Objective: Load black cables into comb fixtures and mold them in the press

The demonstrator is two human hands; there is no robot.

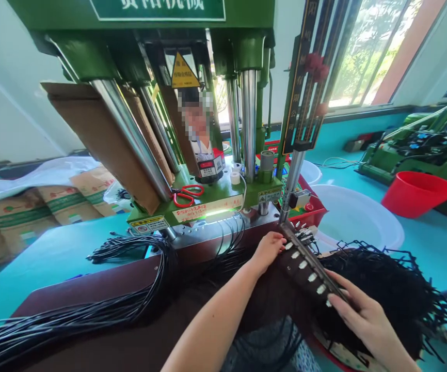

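A dark bar [312, 261] is lying between both hands near the worktable's [103, 284] right edge

The right hand [357, 310] is grasping its near end; the left hand [270, 250] is touching the far end, grip unclear; supporting both ends evenly should be keeping the pale, blocky connectors [312, 277] aligned; the bar is looking straight and rigid, while smooth black cables [130, 310] are looping leftward

I'm seeing the sign [161, 8] running off top, pixels blurring a person [202, 147], my right hand [365, 312] hiding the bar's [312, 263] near end, cables [72, 316] exiting left.
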